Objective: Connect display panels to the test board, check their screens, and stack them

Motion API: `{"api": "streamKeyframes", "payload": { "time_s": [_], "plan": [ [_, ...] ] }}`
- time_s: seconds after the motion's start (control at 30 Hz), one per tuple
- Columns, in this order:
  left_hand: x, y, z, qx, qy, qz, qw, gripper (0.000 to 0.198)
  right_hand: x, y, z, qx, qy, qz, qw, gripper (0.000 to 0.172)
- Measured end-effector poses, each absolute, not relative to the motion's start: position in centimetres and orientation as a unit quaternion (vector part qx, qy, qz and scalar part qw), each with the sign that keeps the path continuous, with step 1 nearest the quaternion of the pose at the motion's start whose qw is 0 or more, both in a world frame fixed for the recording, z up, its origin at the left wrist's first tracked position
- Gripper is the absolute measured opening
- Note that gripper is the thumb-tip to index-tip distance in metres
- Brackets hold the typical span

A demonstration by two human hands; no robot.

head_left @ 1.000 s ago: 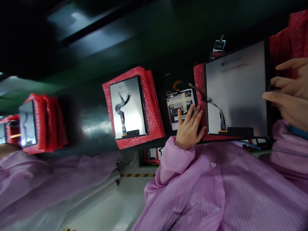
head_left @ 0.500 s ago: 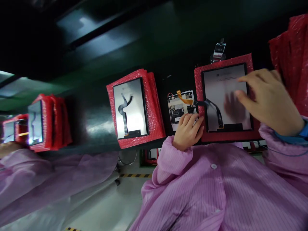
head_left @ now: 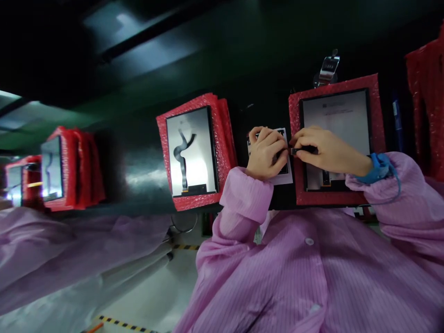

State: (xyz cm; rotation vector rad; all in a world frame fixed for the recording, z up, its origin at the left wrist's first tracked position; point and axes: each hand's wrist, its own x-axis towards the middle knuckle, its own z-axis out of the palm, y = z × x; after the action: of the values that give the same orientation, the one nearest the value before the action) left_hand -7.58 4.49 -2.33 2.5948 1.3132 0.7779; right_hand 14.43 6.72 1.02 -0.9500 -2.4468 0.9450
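A display panel (head_left: 342,113) lies face down on a red bubble-wrap sheet (head_left: 376,138) in front of me. Beside it on the left sits a small white circuit board (head_left: 284,173), mostly hidden under my left hand (head_left: 265,152), whose fingers are curled down on it. My right hand (head_left: 326,150) is closed in a pinch on the dark end of the panel's flex cable (head_left: 301,151), at the board's right edge. The two hands nearly touch. A blue wrist strap (head_left: 376,167) circles my right wrist.
A second panel with a dark curled flex cable (head_left: 189,150) rests on stacked red bubble wrap at centre left. More red-wrapped panels (head_left: 55,169) stand further left, above another person's pink sleeve (head_left: 69,249). A metal clip (head_left: 329,69) sits behind my panel. Red wrap (head_left: 428,92) fills the right edge.
My right hand came down from over the panel and pinched the flex cable's end at the board. My left hand slid up and curled over the board.
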Motion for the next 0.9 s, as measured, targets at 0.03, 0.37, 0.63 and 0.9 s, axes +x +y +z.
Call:
{"api": "streamKeyframes", "payload": {
  "time_s": [0.03, 0.37, 0.63, 0.9],
  "plan": [
    [-7.5, 4.4, -2.3, 0.862, 0.431, 0.256, 0.071, 0.025, 14.4, 6.7, 1.1, -0.338, -0.867, 0.321, 0.175, 0.019],
    [-6.8, 4.4, -2.4, 0.865, 0.419, 0.257, 0.095, 0.023, 14.0, 6.4, 0.2, -0.338, -0.89, 0.24, 0.189, 0.021],
    [-6.6, 4.4, -2.5, 0.866, 0.431, 0.234, 0.099, 0.028, 14.3, 7.0, -0.4, -0.348, -0.889, 0.251, 0.161, 0.03],
    [-8.2, 5.8, -4.4, 0.666, 0.567, 0.484, -0.008, 0.049, 16.6, 8.3, 3.2, -0.431, -0.759, 0.411, 0.262, 0.041]
  ]
}}
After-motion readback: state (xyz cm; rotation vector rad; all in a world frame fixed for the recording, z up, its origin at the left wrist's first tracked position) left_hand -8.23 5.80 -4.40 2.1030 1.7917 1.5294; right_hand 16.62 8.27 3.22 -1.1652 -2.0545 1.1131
